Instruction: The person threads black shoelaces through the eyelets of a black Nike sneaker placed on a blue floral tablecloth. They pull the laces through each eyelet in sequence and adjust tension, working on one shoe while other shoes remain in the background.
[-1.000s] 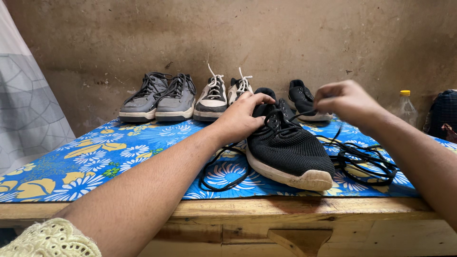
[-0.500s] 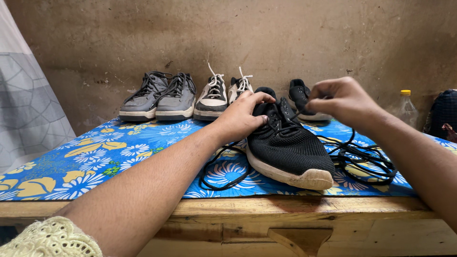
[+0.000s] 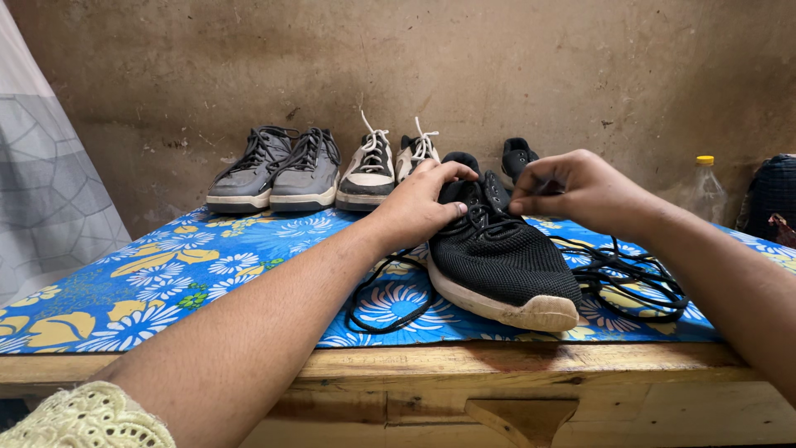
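A black mesh sneaker (image 3: 502, 265) with a white sole stands near the table's front edge, toe toward me. My left hand (image 3: 419, 203) grips the shoe's collar and tongue on its left side. My right hand (image 3: 572, 189) pinches a black lace (image 3: 630, 278) right at the shoe's upper eyelets. The lace trails off in loose loops on the cloth to the right of the shoe, and another loop lies to the left under my left wrist.
A blue and yellow floral cloth (image 3: 166, 282) covers the wooden table (image 3: 497, 390). Against the wall stand a grey pair (image 3: 278, 170), a white and black pair (image 3: 385, 166) and another black shoe (image 3: 518, 158). A clear bottle (image 3: 705, 187) and a dark bag (image 3: 771, 199) sit at the right.
My right hand has come down and leftward with the lace, from above the far black shoe to the sneaker's eyelets. My left hand has stayed on the collar.
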